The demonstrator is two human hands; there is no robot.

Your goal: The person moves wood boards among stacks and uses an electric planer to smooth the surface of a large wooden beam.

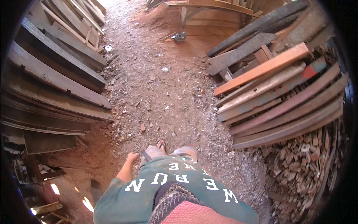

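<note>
My left hand [132, 157] hangs beside my left thigh, its fingers curled closed. Whether anything is inside them is too small to tell. Close to it, a dark strip [146, 155] lies against my light trousers; I cannot tell whether the hand touches it. My right hand is out of sight, hidden behind my green shirt [186, 183]. Below me, a sandalled foot [161, 145] shows on the dirt ground [164, 97].
Long dark planks [56, 80] are stacked along the left. On the right lies another timber stack, topped by an orange-brown beam [261, 69]. Small wood offcuts [298, 160] are heaped below it. Ahead, a wooden bench-like frame [214, 15] stands near a shiny grey object [179, 36].
</note>
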